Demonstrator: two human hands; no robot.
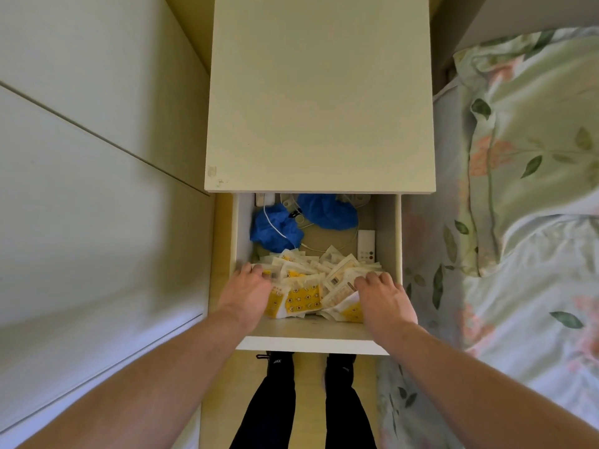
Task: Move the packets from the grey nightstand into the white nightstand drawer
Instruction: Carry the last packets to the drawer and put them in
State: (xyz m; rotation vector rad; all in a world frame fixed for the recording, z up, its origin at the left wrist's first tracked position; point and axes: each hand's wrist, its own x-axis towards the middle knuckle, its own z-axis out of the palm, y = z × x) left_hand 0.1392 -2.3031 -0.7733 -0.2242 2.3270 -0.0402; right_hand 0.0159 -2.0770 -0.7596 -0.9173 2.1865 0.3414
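Head view: the white nightstand has its drawer pulled out, and the packets lie heaped in its near half, at 6 o'clock from the blue cloths. The left hand presses the heap's 9 o'clock edge with curled fingers; the right hand has its grip clamped on packets at 3 o'clock. This looks like the depositing step; next, both hands should let go and withdraw.

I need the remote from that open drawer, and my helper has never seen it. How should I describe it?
Look in the open drawer under the white nightstand top. Against its right wall, behind the packets, lies the remote: slim, white, rectangular, with small coloured buttons.
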